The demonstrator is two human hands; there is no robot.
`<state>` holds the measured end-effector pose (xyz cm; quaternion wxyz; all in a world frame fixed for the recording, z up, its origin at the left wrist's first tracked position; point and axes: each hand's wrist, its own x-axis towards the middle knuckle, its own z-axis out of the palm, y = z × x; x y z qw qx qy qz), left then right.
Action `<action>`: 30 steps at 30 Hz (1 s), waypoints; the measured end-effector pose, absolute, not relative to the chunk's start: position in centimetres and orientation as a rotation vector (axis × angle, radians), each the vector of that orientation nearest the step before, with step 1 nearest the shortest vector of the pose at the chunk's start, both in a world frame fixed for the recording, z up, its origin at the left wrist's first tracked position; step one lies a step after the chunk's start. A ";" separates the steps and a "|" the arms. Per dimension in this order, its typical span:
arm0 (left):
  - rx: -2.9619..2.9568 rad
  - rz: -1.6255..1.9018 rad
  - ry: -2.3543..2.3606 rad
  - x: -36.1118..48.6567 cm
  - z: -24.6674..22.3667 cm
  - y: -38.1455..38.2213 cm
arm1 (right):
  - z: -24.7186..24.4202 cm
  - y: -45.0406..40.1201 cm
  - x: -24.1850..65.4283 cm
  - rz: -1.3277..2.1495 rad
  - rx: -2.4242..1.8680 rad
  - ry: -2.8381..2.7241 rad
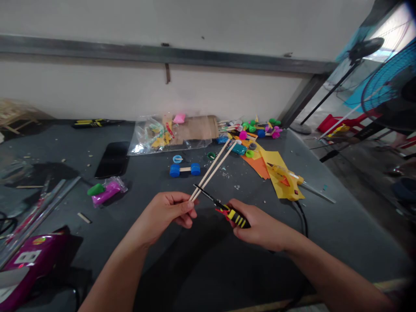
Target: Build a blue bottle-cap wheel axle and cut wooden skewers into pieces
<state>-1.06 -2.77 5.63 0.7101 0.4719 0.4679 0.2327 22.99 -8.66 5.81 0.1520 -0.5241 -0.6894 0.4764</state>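
left grip (pixel 164 216) pinches two slim pale wooden sticks (pixel 216 169); right grip (pixel 256 225) clasps a yellow-and-black-handled long-tipped metal tool (pixel 239 218). brace the sticks close to its tip, fingers clear.

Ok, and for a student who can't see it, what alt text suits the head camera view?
A left hand holds two thin wooden sticks over a dark table, while a right hand holds black-and-yellow pliers across them. Beyond lie blue caps joined by a stick, a black phone and a yellow glue gun.
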 end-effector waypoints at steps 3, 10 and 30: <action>1.087 0.509 1.040 -1.1 5.4 -2.6 | 5.7 -8.6 22.9 1.348 -1.511 -1.979; 1.205 0.467 1.071 -1.3 5.4 -2.7 | 5.4 -8.5 22.9 1.364 -1.533 -1.998; 0.791 0.966 1.013 -1.6 4.9 -1.9 | 1.8 -5.3 25.2 0.064 -2.311 -2.002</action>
